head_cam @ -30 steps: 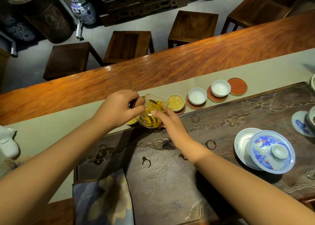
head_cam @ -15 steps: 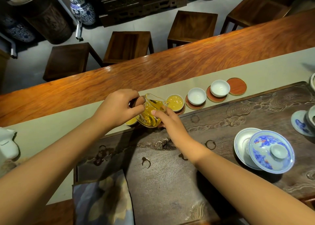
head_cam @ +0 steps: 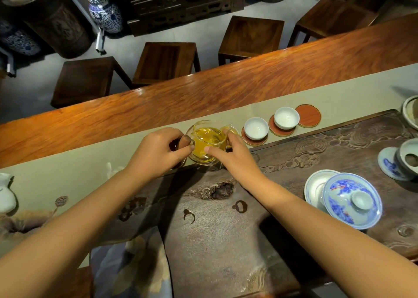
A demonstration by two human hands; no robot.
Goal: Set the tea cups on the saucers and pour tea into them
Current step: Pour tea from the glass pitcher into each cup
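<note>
A glass pitcher (head_cam: 207, 143) half full of yellow tea hangs over the near edge of the pale table runner (head_cam: 90, 171). My left hand (head_cam: 158, 153) grips its handle side; my right hand (head_cam: 235, 155) steadies its right wall with thumb and fingers. Behind my right fingers a filled cup (head_cam: 233, 130) shows only its rim. To the right, two white cups, one (head_cam: 256, 128) and another (head_cam: 286, 117), stand empty on red saucers. A bare red saucer (head_cam: 308, 115) ends the row. Whatever stands under my left hand is hidden.
A carved dark tea tray (head_cam: 282, 196) fills the foreground. A blue-and-white lidded gaiwan (head_cam: 352, 200) rests on it at right, with a strainer on a dish (head_cam: 404, 159) beyond. A folded cloth (head_cam: 131, 266) lies near me. Wooden stools (head_cam: 165, 60) line the counter's far side.
The pitcher has tipped back level and shifted right, now covering most of the filled cup. Both hands moved with it.
</note>
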